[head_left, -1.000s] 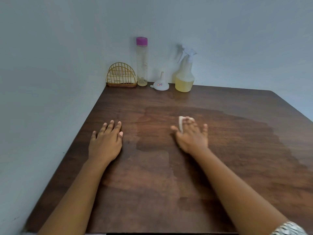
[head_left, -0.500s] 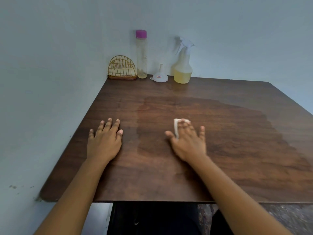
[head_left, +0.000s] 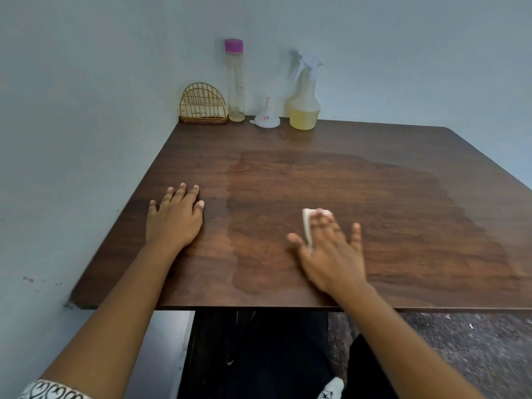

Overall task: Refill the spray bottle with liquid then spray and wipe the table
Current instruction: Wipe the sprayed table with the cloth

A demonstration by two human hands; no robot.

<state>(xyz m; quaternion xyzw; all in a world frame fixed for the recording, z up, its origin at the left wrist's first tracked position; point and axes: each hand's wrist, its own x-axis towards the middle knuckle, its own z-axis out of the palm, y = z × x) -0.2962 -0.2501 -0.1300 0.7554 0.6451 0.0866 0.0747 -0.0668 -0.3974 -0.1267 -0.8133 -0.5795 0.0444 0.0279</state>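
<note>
My right hand (head_left: 331, 249) lies flat with spread fingers on a small white cloth (head_left: 307, 226), pressing it onto the dark wooden table (head_left: 403, 156). A wide damp patch (head_left: 359, 203) darkens the table's middle and right. My left hand (head_left: 174, 220) rests flat on the dry left part, fingers straight, holding nothing. At the back by the wall stand the spray bottle (head_left: 304, 102) partly full of yellow liquid, a white funnel (head_left: 267, 118) upside down, and a tall clear bottle (head_left: 235, 82) with a purple cap, nearly drained.
A gold wire holder (head_left: 203, 103) with folded cloth inside sits in the back left corner. Walls close off the left and back sides. The table's near edge (head_left: 259, 308) runs below my wrists, with my dark-clothed legs and speckled floor (head_left: 460, 355) beneath.
My right hand has slid the cloth toward the near edge and slightly right. The view has pulled back, so the front edge and floor show. My left hand has stayed flat.
</note>
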